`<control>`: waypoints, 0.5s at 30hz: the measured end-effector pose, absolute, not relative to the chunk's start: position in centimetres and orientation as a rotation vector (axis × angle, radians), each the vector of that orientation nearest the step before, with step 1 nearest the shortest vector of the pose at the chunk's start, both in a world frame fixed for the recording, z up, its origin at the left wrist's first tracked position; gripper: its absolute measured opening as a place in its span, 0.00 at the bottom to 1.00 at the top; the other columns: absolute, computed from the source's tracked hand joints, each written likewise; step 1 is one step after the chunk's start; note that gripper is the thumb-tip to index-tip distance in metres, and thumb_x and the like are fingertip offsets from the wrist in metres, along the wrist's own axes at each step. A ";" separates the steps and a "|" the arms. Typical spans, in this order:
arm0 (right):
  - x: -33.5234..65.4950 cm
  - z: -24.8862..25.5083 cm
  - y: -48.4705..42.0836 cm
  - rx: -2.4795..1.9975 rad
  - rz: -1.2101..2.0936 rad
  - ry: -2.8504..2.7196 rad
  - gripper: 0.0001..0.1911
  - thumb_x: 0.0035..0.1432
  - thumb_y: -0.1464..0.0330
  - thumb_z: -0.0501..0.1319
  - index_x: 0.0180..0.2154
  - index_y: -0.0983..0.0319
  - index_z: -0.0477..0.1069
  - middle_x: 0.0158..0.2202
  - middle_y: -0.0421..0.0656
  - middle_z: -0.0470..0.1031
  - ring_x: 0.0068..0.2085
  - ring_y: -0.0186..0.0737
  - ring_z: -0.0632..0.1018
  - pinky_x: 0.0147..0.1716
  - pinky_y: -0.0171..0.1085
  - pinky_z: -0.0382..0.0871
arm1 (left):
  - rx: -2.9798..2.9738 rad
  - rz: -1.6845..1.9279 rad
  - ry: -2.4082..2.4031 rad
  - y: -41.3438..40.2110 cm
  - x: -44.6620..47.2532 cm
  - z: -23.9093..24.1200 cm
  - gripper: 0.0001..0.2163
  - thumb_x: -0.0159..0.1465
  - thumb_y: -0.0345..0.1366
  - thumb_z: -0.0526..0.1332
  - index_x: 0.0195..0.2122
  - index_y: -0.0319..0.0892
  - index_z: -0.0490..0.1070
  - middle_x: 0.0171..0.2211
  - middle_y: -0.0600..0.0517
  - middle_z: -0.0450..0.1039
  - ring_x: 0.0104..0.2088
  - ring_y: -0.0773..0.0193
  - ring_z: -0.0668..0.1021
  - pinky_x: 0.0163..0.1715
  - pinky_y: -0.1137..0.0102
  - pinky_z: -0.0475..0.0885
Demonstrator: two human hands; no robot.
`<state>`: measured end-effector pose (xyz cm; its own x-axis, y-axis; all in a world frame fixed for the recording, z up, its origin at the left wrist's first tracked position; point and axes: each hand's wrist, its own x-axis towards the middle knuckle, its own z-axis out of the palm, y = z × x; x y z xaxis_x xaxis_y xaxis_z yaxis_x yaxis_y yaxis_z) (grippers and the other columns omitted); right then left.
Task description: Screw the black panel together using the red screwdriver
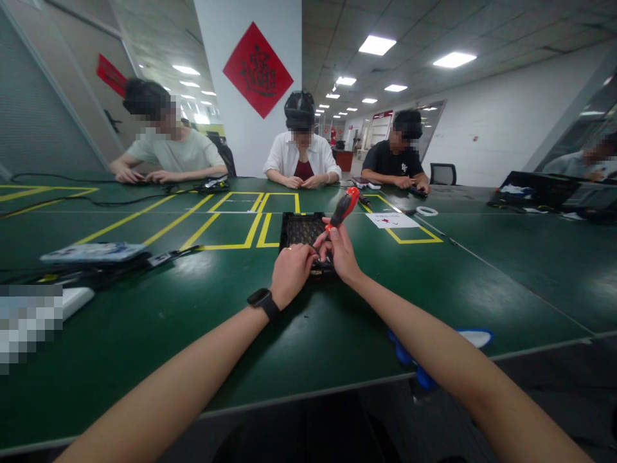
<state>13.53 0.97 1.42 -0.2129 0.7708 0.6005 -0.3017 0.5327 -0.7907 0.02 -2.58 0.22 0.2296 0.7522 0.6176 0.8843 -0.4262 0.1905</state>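
My right hand point(341, 252) is closed around a screwdriver point(344, 207) with a red and black handle. Its handle tilts up and to the right, and its lower end disappears among my fingers. Below both hands lies a black open case point(303, 226) with a patterned inside, flat on the green table. My left hand point(292, 269), with a watch point(263, 301) on the wrist, is over the case's near left part. Its thumb and fingers are pinched together close to the right fingertips; whatever they hold is too small to make out.
Yellow tape point(226, 247) marks rectangles on the green table point(231, 360). A light-blue flat box point(94, 252) lies on cables at left. White paper point(393, 220) and a white ring point(427, 211) are at right. Near the front edge, a blue-edged item point(475, 337) is partly behind my forearm. Several people sit opposite.
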 end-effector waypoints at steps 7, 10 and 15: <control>13.5 1.3 1.0 -0.442 1.008 -1.485 0.18 0.63 0.57 0.47 0.50 0.57 0.56 0.27 0.35 0.68 0.17 0.24 0.67 0.18 0.28 0.62 | -2.312 -0.974 -1.542 -2.7 0.2 0.4 0.09 0.64 0.34 0.52 0.37 0.42 0.71 0.35 0.48 0.74 0.38 0.60 0.73 0.38 0.66 0.63; 13.5 1.3 0.9 -0.447 0.972 -1.503 0.18 0.63 0.57 0.47 0.50 0.58 0.56 0.27 0.35 0.68 0.17 0.24 0.66 0.18 0.27 0.62 | -2.281 -0.953 -1.574 -2.9 0.2 0.5 0.07 0.63 0.36 0.55 0.35 0.42 0.70 0.33 0.48 0.73 0.37 0.59 0.73 0.37 0.66 0.63; 13.4 1.4 0.9 -0.450 0.987 -1.505 0.18 0.62 0.56 0.48 0.50 0.58 0.56 0.27 0.35 0.68 0.17 0.24 0.67 0.17 0.27 0.62 | -2.274 -0.945 -1.573 -3.0 0.2 0.5 0.06 0.63 0.36 0.55 0.34 0.42 0.69 0.33 0.48 0.73 0.36 0.59 0.72 0.36 0.66 0.63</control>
